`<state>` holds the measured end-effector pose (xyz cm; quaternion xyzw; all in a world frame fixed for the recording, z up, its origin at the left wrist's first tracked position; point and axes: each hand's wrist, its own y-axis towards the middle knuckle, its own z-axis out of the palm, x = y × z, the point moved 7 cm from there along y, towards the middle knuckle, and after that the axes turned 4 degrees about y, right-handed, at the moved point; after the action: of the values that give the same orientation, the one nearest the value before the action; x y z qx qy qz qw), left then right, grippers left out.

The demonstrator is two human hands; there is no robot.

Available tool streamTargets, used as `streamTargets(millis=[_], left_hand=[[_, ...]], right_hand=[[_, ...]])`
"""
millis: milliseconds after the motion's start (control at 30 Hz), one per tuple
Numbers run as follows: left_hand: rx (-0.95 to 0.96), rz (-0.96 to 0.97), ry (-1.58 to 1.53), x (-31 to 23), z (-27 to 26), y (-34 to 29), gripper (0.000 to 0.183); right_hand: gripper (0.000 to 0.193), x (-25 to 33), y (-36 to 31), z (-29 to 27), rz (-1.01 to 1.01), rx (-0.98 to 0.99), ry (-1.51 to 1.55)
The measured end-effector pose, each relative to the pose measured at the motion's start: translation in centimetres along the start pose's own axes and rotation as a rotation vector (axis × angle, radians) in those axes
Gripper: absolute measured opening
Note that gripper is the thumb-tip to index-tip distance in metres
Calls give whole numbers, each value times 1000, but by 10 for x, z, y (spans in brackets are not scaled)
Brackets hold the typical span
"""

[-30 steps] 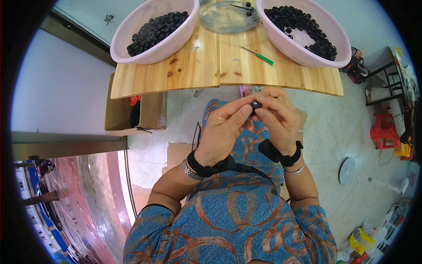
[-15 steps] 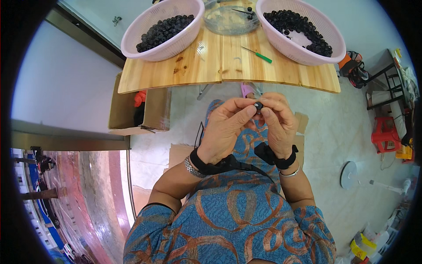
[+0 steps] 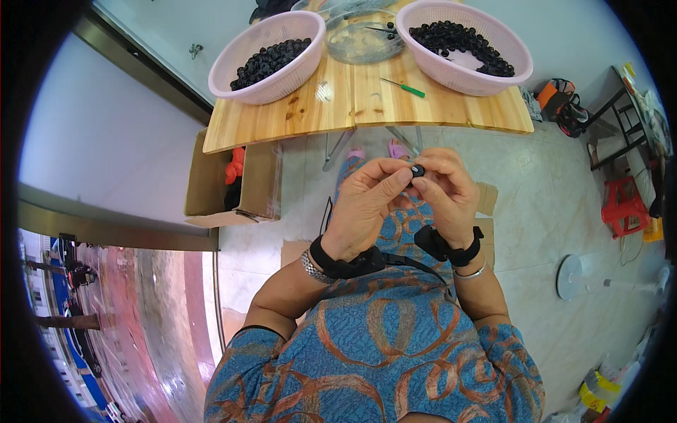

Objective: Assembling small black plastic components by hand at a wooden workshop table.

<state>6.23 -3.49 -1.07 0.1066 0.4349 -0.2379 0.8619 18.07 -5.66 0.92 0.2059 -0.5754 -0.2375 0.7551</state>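
Observation:
Between the fingertips of both hands sits a small round black part (image 3: 417, 170) with a light spot on it; its exact kind is too small to tell. My left hand (image 3: 370, 201) pinches it from the left with thumb and forefinger. From the right, my right hand (image 3: 449, 194) grips it the same way. Both hands are raised over my lap, short of the table's near edge. Much of the part is covered by the fingers. Each wrist wears a black strap.
On the wooden table (image 3: 282, 125) stand a left pink basket (image 3: 310, 67) and a right pink basket (image 3: 518, 70), both holding small black parts. Between them are a clear round tray (image 3: 338, 53) and a green-handled pointed tool (image 3: 412, 91). A cardboard box (image 3: 261, 183) sits below left.
The view has shifted slightly, so the table and baskets appear moved. Both hands keep their pinch on the small black part, with little finger movement.

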Motion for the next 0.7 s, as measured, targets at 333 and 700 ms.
streamTargets(millis=[333, 700], left_hand=[[-39, -5, 15, 1, -10, -5, 19], [-10, 43, 10, -10, -10, -1, 29]], right_hand=[[23, -5, -10, -11, 193, -55, 366], [24, -12, -4, -20, 302, -190, 388]])
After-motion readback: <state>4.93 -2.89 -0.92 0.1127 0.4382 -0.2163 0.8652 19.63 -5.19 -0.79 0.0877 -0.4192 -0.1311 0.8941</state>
